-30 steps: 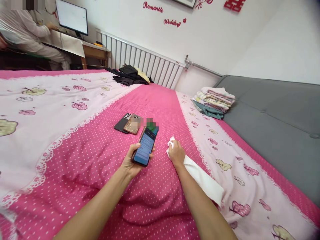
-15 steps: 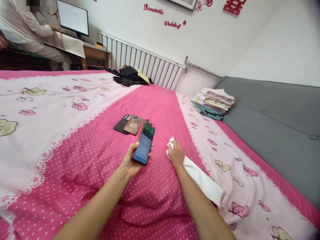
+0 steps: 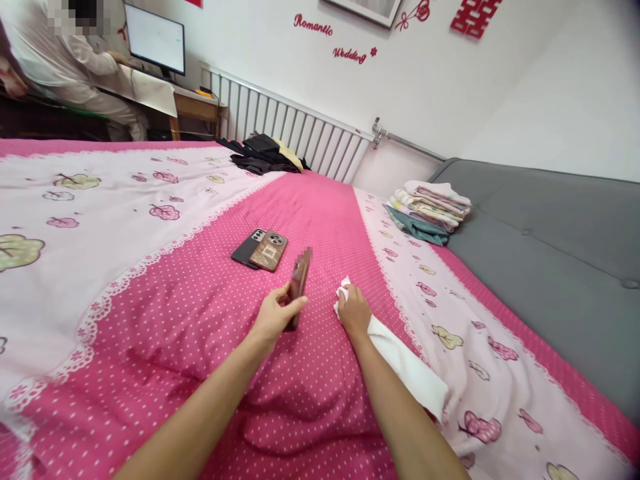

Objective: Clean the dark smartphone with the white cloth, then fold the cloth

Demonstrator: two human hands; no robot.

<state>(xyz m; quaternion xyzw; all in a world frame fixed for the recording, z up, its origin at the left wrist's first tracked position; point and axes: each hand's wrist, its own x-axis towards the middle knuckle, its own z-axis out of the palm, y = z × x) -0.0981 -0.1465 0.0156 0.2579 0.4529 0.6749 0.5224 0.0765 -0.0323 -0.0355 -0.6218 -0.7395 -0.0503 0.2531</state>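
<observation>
My left hand [image 3: 278,313] is closed around a smartphone [image 3: 299,287] held above the bed. The phone is tilted nearly edge-on, so its screen is hidden. In my right hand [image 3: 354,309] a crumpled end of white cloth [image 3: 344,289] is bunched between the fingers. A longer white piece [image 3: 407,367] lies under and behind that forearm; whether it is the same cloth I cannot tell. Just beyond my left hand lie two more phones, a black phone [image 3: 246,250] and a brown phone [image 3: 269,252] partly overlapping it, camera sides up.
A pink-and-white bedspread [image 3: 200,313] spreads under everything. Dark clothes [image 3: 263,152] lie at its far edge, and folded fabrics [image 3: 430,207] are stacked by the grey headboard [image 3: 540,247]. Beyond a white radiator [image 3: 285,117], a person [image 3: 75,60] sits at a desk with a monitor [image 3: 156,39].
My left hand has turned the phone from screen facing me to nearly edge-on. My right hand keeps its hold on the white cloth. The view has shifted slightly.
</observation>
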